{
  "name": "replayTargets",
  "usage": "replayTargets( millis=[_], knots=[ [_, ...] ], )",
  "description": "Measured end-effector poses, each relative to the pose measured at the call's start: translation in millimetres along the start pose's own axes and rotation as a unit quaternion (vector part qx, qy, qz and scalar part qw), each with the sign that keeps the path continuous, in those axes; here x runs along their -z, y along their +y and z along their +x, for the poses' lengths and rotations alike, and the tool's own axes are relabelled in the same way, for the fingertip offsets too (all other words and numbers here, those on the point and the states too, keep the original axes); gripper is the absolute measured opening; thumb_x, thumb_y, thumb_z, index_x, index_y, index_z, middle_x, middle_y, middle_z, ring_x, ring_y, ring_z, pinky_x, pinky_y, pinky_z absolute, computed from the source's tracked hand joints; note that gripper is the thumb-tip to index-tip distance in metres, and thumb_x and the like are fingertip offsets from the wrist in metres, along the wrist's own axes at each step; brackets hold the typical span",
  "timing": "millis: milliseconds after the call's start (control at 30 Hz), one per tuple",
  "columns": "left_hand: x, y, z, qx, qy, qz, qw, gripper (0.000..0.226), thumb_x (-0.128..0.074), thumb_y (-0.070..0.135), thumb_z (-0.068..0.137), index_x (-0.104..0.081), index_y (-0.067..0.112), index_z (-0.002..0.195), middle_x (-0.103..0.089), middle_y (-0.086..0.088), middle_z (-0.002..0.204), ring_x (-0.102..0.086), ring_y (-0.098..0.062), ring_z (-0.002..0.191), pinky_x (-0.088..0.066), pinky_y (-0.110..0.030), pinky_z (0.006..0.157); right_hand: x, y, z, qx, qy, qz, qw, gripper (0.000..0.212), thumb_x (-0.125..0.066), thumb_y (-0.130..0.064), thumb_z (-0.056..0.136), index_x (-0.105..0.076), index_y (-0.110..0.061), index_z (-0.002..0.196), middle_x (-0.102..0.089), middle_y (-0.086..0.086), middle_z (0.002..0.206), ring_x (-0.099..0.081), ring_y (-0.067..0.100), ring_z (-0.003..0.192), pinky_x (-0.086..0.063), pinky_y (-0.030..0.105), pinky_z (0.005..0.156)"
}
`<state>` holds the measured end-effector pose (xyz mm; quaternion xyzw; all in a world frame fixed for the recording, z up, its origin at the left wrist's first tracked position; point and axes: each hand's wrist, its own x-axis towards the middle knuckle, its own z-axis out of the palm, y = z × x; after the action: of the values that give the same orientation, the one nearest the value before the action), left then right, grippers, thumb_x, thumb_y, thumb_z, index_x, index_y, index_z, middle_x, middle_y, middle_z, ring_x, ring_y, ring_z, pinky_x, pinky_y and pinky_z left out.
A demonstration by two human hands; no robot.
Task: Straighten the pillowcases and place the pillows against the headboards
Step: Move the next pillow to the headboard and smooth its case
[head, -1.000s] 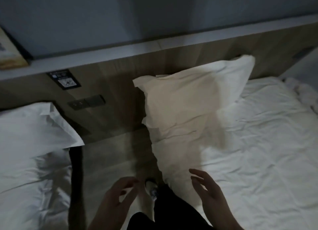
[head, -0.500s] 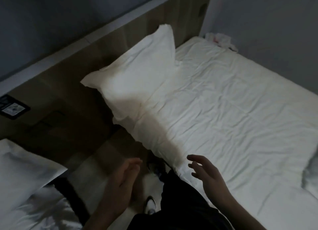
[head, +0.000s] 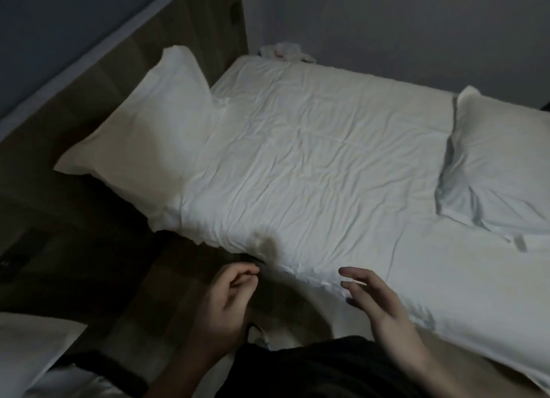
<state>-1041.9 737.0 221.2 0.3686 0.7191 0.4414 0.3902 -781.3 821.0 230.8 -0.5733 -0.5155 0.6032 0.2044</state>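
White sheet at the bed's (head: 327,165) near edge: our left hand (head: 226,302) hangs loosely curled, our right hand (head: 384,305) spread, both now empty. Since a second ago our view swings right; one pillow (head: 148,130) leans on the headboard (head: 98,79), a second pillow (head: 503,171) lies near the far corner, apparently next.

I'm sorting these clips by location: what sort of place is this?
Probably a hotel or hostel twin bedroom: a bed with a wrinkled white sheet, a white pillow leaning on a long wooden headboard that runs on to the white corner of a second bed, and another white pillow lying loose.
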Motion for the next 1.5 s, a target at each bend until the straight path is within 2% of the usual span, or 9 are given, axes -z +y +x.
replayTargets(
  millis=[300, 500, 733, 900, 1000, 1233, 1333, 1433, 1500],
  knots=[
    [-210.6, 27.5, -74.6, -0.050, -0.073, 0.071, 0.994, 0.018, -0.065, 0.031, 0.090, -0.072, 0.028, 0.105, -0.068, 0.014, 0.109, -0.068, -0.007, 0.106, -0.051, -0.017, 0.090, 222.8, 114.4, -82.3, -0.030, 0.097, 0.046, 0.994, 0.021, -0.062, -0.029, 0.100, -0.072, -0.032, 0.118, -0.073, -0.013, 0.120, -0.068, 0.004, 0.113, -0.048, 0.050, 0.111],
    [-341.7, 60.7, -120.2, -0.009, -0.131, 0.061, 0.989, 0.017, -0.069, 0.033, 0.093, -0.069, 0.036, 0.109, -0.071, 0.017, 0.112, -0.068, -0.003, 0.108, -0.052, -0.026, 0.095, 328.7, 156.2, -123.5, -0.030, 0.133, 0.078, 0.987, 0.024, -0.063, -0.033, 0.095, -0.073, -0.030, 0.117, -0.074, -0.010, 0.118, -0.067, 0.009, 0.114, -0.049, 0.052, 0.110],
    [-425.7, 91.5, -135.5, 0.009, -0.169, 0.082, 0.982, 0.017, -0.067, 0.027, 0.098, -0.068, 0.036, 0.113, -0.071, 0.010, 0.113, -0.067, 0.000, 0.105, -0.049, -0.008, 0.082, 396.3, 186.7, -119.6, -0.017, 0.154, 0.116, 0.981, 0.021, -0.062, -0.029, 0.098, -0.074, -0.035, 0.115, -0.074, -0.010, 0.115, -0.068, 0.013, 0.112, -0.048, 0.056, 0.109],
    [-484.2, 105.9, -119.2, -0.015, -0.174, 0.099, 0.980, 0.013, -0.065, 0.021, 0.100, -0.069, 0.029, 0.110, -0.070, 0.008, 0.112, -0.066, 0.000, 0.105, -0.048, -0.006, 0.083, 447.4, 190.1, -112.8, -0.010, 0.161, 0.127, 0.979, 0.043, -0.065, -0.062, 0.085, -0.072, -0.035, 0.117, -0.074, -0.008, 0.112, -0.068, 0.011, 0.109, -0.051, 0.051, 0.106],
    [-531.7, 113.1, -106.2, -0.011, -0.179, 0.096, 0.979, 0.013, -0.063, 0.021, 0.101, -0.069, 0.030, 0.109, -0.068, 0.016, 0.109, -0.063, 0.004, 0.107, -0.047, -0.004, 0.079, 494.1, 198.1, -99.6, -0.017, 0.152, 0.121, 0.981, 0.021, -0.061, -0.031, 0.099, -0.072, -0.036, 0.116, -0.072, -0.002, 0.111, -0.068, 0.019, 0.111, -0.053, 0.049, 0.104],
    [-670.3, 156.6, -79.1, -0.021, -0.201, 0.073, 0.977, 0.008, -0.065, 0.028, 0.099, -0.070, 0.029, 0.105, -0.068, 0.021, 0.108, -0.063, 0.006, 0.103, -0.046, -0.005, 0.076, 621.6, 206.7, -71.7, -0.017, 0.171, 0.064, 0.983, 0.023, -0.058, -0.029, 0.102, -0.070, -0.037, 0.120, -0.071, -0.008, 0.122, -0.065, 0.015, 0.118, -0.047, 0.054, 0.108],
    [-719.3, 182.8, -69.8, -0.033, -0.209, 0.067, 0.975, 0.014, -0.063, 0.033, 0.096, -0.071, 0.028, 0.105, -0.069, 0.015, 0.112, -0.063, 0.004, 0.104, -0.045, -0.004, 0.077, 671.0, 206.0, -64.3, -0.007, 0.182, 0.053, 0.982, 0.030, -0.060, -0.047, 0.097, -0.069, -0.035, 0.123, -0.070, -0.011, 0.126, -0.064, 0.017, 0.120, -0.047, 0.058, 0.107],
    [-758.0, 202.8, -70.1, -0.039, -0.205, 0.069, 0.976, 0.009, -0.064, 0.025, 0.101, -0.071, 0.027, 0.105, -0.069, 0.014, 0.113, -0.063, 0.003, 0.105, -0.044, -0.004, 0.078, 720.6, 210.8, -56.2, 0.011, 0.209, 0.073, 0.975, 0.076, -0.062, -0.087, 0.069, -0.070, -0.033, 0.123, -0.072, -0.008, 0.121, -0.067, 0.020, 0.116, -0.048, 0.060, 0.106],
    [-780.3, 206.6, -73.0, -0.015, -0.184, 0.066, 0.981, 0.009, -0.064, 0.024, 0.101, -0.072, 0.025, 0.104, -0.071, 0.011, 0.112, -0.063, 0.004, 0.102, -0.044, -0.004, 0.076, 752.6, 217.8, -47.0, 0.013, 0.213, 0.084, 0.973, 0.085, -0.062, -0.093, 0.060, -0.072, -0.033, 0.119, -0.071, -0.007, 0.122, -0.068, 0.018, 0.114, -0.051, 0.055, 0.104]
  ],
)
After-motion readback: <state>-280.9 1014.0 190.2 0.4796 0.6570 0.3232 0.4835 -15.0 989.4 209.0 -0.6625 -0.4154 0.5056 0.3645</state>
